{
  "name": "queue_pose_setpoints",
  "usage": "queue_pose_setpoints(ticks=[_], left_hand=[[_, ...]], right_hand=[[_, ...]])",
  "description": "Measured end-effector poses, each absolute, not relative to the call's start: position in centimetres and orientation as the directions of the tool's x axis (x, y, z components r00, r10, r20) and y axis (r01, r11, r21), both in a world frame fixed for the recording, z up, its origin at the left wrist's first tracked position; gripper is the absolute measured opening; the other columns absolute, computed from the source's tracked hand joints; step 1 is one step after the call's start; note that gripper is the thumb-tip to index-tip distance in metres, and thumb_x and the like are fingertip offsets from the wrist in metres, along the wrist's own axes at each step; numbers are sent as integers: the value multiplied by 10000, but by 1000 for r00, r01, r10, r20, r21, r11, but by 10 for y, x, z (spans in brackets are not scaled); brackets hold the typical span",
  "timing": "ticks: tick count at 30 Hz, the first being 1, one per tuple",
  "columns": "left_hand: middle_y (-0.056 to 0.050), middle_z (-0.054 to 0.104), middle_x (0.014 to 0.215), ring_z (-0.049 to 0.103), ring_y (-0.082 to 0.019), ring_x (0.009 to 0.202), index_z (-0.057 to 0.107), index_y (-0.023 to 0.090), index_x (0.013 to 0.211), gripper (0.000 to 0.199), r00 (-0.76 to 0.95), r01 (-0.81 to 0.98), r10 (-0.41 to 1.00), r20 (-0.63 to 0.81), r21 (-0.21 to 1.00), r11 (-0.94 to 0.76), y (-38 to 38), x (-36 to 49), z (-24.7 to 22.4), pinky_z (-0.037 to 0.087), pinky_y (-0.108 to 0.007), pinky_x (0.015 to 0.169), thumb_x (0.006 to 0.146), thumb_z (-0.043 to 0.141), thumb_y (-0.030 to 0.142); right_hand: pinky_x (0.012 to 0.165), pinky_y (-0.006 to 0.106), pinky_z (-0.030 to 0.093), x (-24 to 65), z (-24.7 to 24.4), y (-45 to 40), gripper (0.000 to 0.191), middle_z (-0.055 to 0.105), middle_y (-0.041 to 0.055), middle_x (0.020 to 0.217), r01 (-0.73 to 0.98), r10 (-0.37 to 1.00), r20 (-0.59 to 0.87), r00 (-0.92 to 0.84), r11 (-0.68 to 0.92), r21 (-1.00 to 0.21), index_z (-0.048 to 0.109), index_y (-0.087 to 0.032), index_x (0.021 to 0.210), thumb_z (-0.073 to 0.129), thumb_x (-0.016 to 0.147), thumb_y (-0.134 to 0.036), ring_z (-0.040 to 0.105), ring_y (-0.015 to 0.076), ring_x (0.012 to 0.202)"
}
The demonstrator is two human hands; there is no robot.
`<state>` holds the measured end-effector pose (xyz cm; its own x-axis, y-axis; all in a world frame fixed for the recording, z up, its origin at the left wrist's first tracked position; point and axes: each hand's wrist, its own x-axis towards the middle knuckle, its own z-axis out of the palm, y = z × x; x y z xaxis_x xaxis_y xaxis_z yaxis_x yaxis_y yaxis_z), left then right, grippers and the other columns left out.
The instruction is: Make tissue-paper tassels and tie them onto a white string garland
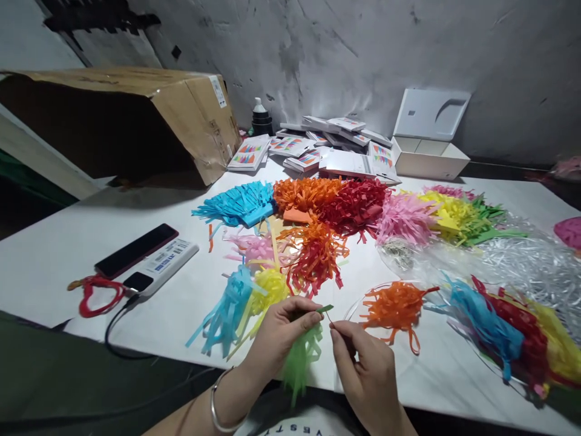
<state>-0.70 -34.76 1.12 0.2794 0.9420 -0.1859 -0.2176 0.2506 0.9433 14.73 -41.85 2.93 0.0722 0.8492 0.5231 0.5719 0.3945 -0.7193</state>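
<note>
A green paper tassel (pixel 302 363) hangs from my left hand (pixel 282 330), whose thumb and fingers are closed on its upper part. Its narrow green end pokes out to the right of the thumb. At that end, my right hand (pixel 365 366) pinches a thin strand; whether it is wire or thread I cannot tell. To the left lie a yellow tassel (pixel 269 287) and a light blue tassel (pixel 232 303) on the white table (pixel 149 321). An orange tassel (pixel 394 307) rests just beyond my right hand, with a white string beside it.
Fringed paper bundles, including a blue bundle (pixel 240 203), span the table's middle. Behind them are printed flat packs (pixel 249 151) and an open white box (pixel 429 158). A cardboard box (pixel 200 121), phone (pixel 136 249) and power bank (pixel 167 266) stand left; silver shreds (pixel 521 260) lie right.
</note>
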Motion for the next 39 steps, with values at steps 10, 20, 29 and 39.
queue_pose_setpoints(ticks=[10,20,29,39], left_hand=[[-35,720,866,650,-189,857,756,202,834,168,222,-53,975,6,999,6,-354,-5,13,493,-270,812,796,788,362],[-40,710,858,644,-194,851,744,195,820,132,198,-33,979,44,999,-39,-353,-2,16,508,-279,802,798,769,323],[-41,705,850,643,-201,851,731,193,794,141,185,-41,982,40,999,-33,-353,0,18,504,-291,810,785,781,325],[-31,682,843,628,-186,856,715,199,797,69,188,-97,973,131,989,-114,-356,0,7,499,-274,812,805,773,235]], right_hand=[[513,210,395,148,26,-422,164,592,-38,616,653,855,512,83,342,-676,628,-183,902,481,970,-159,559,100,488],[502,192,392,149,28,-420,186,574,-38,600,653,852,514,103,332,-680,633,-173,865,474,962,-164,532,91,470],[487,188,387,148,30,-419,206,560,-41,579,647,871,479,109,303,-700,631,-175,837,466,959,-164,529,90,454],[515,206,386,149,23,-421,211,589,-34,602,696,901,422,103,238,-678,603,-190,827,447,968,-180,573,104,487]])
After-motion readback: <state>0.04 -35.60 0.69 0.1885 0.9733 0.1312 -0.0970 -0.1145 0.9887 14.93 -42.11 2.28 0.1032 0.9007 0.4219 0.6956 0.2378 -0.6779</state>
